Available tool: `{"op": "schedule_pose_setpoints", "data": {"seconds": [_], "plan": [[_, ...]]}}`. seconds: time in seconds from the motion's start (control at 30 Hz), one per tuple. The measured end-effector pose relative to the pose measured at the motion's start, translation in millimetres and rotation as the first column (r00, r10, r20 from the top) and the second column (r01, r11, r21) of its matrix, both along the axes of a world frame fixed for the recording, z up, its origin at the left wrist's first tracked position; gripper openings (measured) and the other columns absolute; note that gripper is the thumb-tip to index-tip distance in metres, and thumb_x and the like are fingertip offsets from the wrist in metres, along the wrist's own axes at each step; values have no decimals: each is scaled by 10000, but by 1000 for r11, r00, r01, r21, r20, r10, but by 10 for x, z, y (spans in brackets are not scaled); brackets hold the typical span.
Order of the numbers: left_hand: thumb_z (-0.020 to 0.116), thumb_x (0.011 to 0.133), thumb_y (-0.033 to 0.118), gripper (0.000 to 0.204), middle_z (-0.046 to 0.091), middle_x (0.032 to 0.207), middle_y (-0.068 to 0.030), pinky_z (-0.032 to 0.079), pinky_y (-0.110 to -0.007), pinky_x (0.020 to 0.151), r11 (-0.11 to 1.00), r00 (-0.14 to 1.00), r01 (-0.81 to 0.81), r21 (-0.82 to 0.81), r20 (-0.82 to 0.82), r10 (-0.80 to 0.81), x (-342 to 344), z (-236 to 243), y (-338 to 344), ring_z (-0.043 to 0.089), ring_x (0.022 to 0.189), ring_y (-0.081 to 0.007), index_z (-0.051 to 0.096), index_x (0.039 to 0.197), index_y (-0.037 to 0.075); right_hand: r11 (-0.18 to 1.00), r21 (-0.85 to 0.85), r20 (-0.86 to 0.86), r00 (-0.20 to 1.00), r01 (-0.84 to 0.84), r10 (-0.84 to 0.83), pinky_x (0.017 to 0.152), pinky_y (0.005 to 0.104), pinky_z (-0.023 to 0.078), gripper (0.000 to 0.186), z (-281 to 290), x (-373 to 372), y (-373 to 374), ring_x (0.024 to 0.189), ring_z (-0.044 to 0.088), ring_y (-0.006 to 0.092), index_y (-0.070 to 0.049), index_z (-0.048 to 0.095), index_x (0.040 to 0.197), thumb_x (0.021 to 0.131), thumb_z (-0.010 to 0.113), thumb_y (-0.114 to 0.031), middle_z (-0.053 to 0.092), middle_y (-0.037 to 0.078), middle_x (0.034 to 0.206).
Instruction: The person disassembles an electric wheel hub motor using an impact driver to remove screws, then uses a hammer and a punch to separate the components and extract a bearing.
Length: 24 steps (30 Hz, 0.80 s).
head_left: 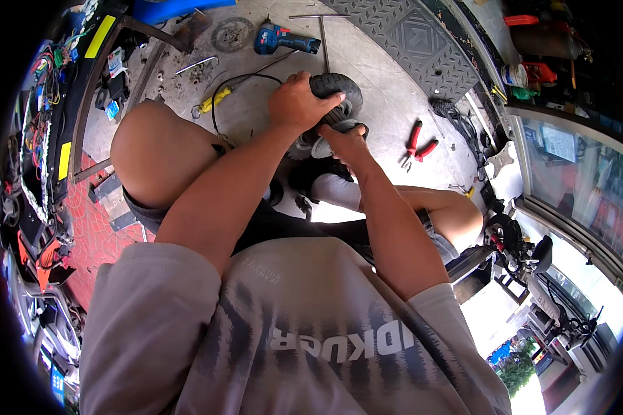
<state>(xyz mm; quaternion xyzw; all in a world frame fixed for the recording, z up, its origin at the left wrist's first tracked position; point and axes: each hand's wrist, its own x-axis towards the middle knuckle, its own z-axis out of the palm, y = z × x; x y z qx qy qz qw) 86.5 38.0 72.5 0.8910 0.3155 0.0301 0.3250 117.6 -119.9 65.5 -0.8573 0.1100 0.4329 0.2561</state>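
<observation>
My left hand [299, 102] is wrapped over a small black treaded tire [332, 84] in front of me, fingers closed on it, thumb stretched across its side. Just below, my right hand [346, 145] grips a round silver metal part [324, 146] against the wheel; some of its fingers are hidden behind that part. More black rubber shows underneath. Close by lie a black cable with a yellow handle [205, 104], a long T-handled bar [324, 41] and, to the right, red-handled pliers [412, 144].
A blue cordless tool [275, 43], a disc [230, 33] and small hardware lie at the back. A metal frame [98, 97] and red paving [93, 235] are left. A diamond-plate mat [422, 48], glass case [574, 180] and scooters [519, 256] are right. My bent knees flank the work.
</observation>
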Motion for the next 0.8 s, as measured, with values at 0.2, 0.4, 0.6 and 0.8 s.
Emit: {"op": "schedule_pose_setpoints", "data": {"seconds": [0.2,0.4,0.6,0.8], "plan": [[791,717,709,796,741,1082,-165,591,-446,866,995,998,22,-94,-61,-28,-96,55,55,735,1025,-337,677,1112,28,1000,-20,-1,1000,-19,19,726,374,555,1060,-97,-13,-37,836,686,263,127,273,1321,726,845,-538,676,221,1037],[775,722,731,816,745,1081,-165,582,-441,887,986,997,47,-160,-59,-57,-72,37,139,730,1042,-330,676,1110,20,998,33,-188,980,-62,67,546,345,478,1083,150,249,-22,657,596,219,117,215,1325,729,845,-533,624,142,876],[793,680,746,826,752,1067,-176,570,-444,908,989,999,21,-147,-26,-25,-7,-71,208,728,1042,-336,701,1063,19,983,48,-209,964,179,-166,597,359,510,1158,178,-93,19,638,591,203,145,187,1428,737,836,-521,636,132,876],[717,698,835,923,747,1156,-208,555,-432,950,987,995,-36,-155,-96,21,91,-312,628,707,1140,-344,739,1131,20,994,102,9,999,36,-37,766,343,477,942,500,264,-1133,925,614,226,61,423,1393,778,814,-535,666,172,1132]]}}
